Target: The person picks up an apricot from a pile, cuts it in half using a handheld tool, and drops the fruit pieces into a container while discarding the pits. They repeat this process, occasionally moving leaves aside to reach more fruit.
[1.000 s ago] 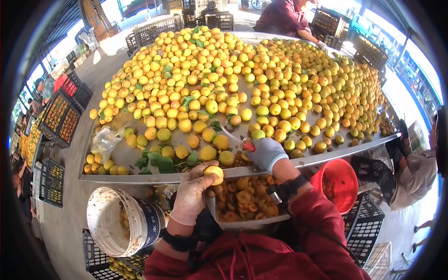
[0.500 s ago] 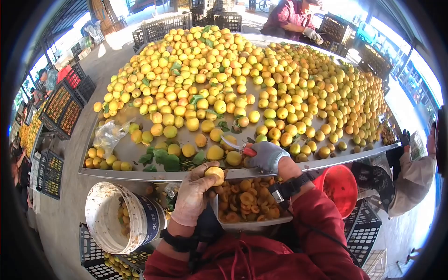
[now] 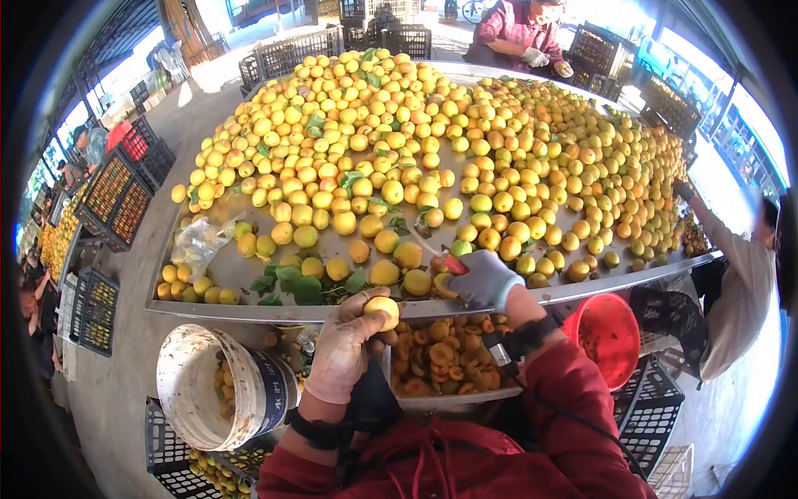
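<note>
My left hand (image 3: pixel 339 356), in a pale glove, is closed around a whole yellow apricot (image 3: pixel 381 311) just over the front edge of the metal table. My right hand (image 3: pixel 485 281), in a grey glove, grips a knife by its red handle (image 3: pixel 454 264); the thin curved blade (image 3: pixel 427 244) points up and left. A yellow apricot piece (image 3: pixel 443 286) shows at the right fingers. Below both hands sits a tub (image 3: pixel 453 404) of halved apricots (image 3: pixel 440 355). Whole apricots (image 3: pixel 384 273) and green leaves (image 3: pixel 306 290) lie just beyond the hands.
A large heap of apricots (image 3: pixel 332 125) covers much of the metal table (image 3: pixel 249 313). A dirty white bucket (image 3: pixel 179 391) stands at left, a red bucket (image 3: pixel 615 333) at right. Black crates (image 3: pixel 170 445) flank me. One co-worker (image 3: pixel 515 37) is across the table, another (image 3: pixel 740 274) at right.
My right hand has shifted slightly right with the knife, and an apricot piece now shows beneath it. My left hand keeps its apricot. The co-worker at right has reached an arm to the heap.
</note>
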